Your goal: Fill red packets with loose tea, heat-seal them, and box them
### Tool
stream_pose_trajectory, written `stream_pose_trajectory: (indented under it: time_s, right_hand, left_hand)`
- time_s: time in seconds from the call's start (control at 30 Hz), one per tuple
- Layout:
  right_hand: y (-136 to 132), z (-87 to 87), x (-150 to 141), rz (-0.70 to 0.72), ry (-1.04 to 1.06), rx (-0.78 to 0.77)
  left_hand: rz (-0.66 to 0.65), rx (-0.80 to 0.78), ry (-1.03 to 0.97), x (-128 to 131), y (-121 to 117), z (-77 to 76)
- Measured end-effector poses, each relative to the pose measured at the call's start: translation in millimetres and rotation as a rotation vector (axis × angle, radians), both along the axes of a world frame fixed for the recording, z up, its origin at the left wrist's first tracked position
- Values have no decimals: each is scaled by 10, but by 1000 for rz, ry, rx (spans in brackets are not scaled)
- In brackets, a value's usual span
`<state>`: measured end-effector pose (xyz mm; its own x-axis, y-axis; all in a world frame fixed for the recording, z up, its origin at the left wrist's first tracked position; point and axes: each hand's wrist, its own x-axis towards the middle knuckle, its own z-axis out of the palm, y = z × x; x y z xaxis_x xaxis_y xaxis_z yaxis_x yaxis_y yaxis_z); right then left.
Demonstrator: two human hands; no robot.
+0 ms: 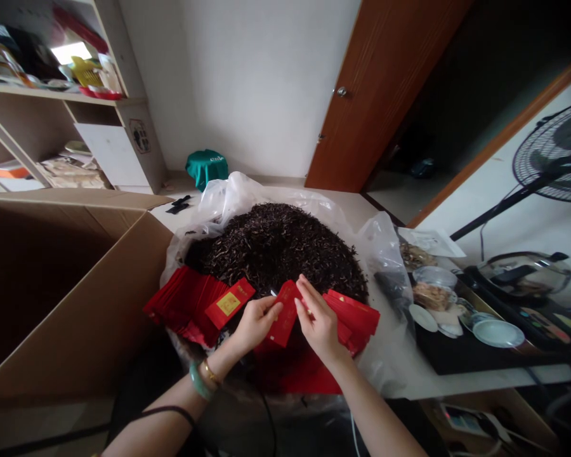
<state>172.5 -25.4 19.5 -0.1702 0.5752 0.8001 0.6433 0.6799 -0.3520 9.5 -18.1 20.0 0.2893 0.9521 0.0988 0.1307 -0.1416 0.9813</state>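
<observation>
Both hands meet on one small red packet [285,312] held just above the near edge of a big mound of dark loose tea leaves [278,247]. My left hand [255,322] pinches the packet's left edge; a green bangle circles that wrist. My right hand [316,320] grips its upper right end, fingers closed. A fanned stack of red packets [185,304] lies to the left, topped by one with a gold label [229,303]. More red packets [354,317] lie to the right and below the hands.
The tea sits in a clear plastic bag [228,197]. A large open cardboard box [71,285] stands at the left. A tea tray with small bowls and cups [445,311] and a kettle [523,273] is at the right, a fan [556,152] behind. Shelves and a wooden door lie beyond.
</observation>
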Motion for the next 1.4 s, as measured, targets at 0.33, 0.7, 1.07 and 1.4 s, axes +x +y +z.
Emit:
stream_pose_trajectory:
  time_s: [0.33, 0.7, 1.07, 1.4]
  right_hand:
    - [-32, -5, -30, -17, 64, -77]
    - [-71, 158, -5, -208, -62, 38]
    - [-60, 109, -27, -112, -71, 33]
    - [-58, 100, -21, -133, -28, 23]
  left_hand:
    - [42, 59, 36, -23, 9, -50]
    - [93, 233, 183, -57, 3, -50]
    - [157, 246, 194, -75, 28, -39]
    - [145, 239, 202, -67, 10, -34]
